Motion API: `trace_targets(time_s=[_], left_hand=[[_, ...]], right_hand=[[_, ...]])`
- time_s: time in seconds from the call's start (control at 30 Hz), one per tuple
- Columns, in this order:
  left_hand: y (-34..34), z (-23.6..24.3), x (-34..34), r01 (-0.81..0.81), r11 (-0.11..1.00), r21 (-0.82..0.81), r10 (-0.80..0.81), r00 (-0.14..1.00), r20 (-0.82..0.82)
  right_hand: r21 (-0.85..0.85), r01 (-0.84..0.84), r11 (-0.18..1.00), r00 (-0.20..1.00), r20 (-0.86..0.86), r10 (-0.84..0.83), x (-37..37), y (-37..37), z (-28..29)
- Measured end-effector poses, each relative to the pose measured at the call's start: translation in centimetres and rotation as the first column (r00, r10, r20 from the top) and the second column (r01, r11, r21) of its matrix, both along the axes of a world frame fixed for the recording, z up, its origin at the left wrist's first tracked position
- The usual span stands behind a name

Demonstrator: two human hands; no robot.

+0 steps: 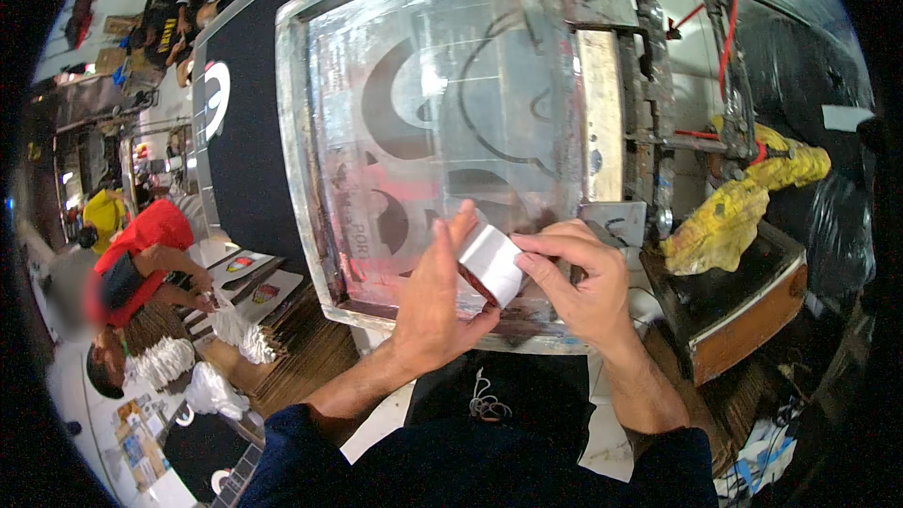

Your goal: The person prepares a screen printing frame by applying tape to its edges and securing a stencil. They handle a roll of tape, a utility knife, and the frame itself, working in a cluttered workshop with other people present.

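Note:
A roll of shiny, clear-looking tape (496, 259) with a reddish-brown inner edge is held between my two hands over the near part of a screen printing frame (290, 132). My left hand (428, 296) supports the roll from the left, its thumb at the lower edge and fingers reaching up along the side. With thumb and index finger, my right hand (581, 287) pinches the tape's upper right edge; whether a loose end is lifted cannot be made out. Grey, see-through mesh (423, 132) with curved dark shapes and reddish stains fills the frame below.
Metal clamps (607, 5) hold the frame's right side. A yellow crumpled cloth (720, 221) lies on a brown-sided box (748, 320) at right. Black fabric (249, 132) lies left of the frame. Further left, a person in red (150, 245) handles white bundles (240, 329).

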State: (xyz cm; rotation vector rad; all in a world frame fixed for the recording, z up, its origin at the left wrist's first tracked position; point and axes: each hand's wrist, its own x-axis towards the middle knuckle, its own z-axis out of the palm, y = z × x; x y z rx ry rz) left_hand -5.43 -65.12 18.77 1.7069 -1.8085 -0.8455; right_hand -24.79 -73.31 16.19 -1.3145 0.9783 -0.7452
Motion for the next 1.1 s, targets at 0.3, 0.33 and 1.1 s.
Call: trace_targets(time_s=[0.3,0.33,1.1], left_hand=[[3.2,-0.9,2.5,0.051,0.996,-0.075,-0.040,0.990,0.132],[3.4,-1.1,2.9,0.008,0.999,-0.040,-0.003,0.993,0.120],[5.5,-1.7,3.7,-0.551,0.828,0.098,0.554,0.783,-0.283]], right_hand=[[0.042,-0.124,0.991,0.986,-0.110,0.128,2.5,1.7,-0.2],[-0.061,-0.156,0.986,0.985,-0.088,0.151,3.0,2.1,-0.1],[-0.113,-0.348,0.930,0.934,-0.125,0.335,6.8,4.3,1.1]])
